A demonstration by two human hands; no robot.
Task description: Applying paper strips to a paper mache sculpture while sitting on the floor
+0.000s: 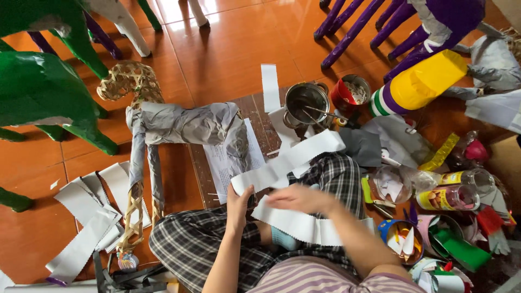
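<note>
My left hand (239, 203) grips the near end of a long white paper strip (293, 160) that runs up and to the right over my checked trouser leg. My right hand (302, 198), blurred and flat with fingers together, lies across a second white paper strip (304, 225) draped over my lap. Just left of my hands lies a bamboo-frame animal figure (184, 125), its body wrapped in grey paper and its woven head (128, 80) bare. A printed paper sheet (225, 163) sits under its rear.
A metal pot (306, 100) with a stick and a red can (350, 92) stand beyond my knees. Green figures (43, 92) stand left, purple ones (412, 27) far right. Cut paper strips (92, 217) lie left. Jars, cups and scraps (450, 198) crowd the right.
</note>
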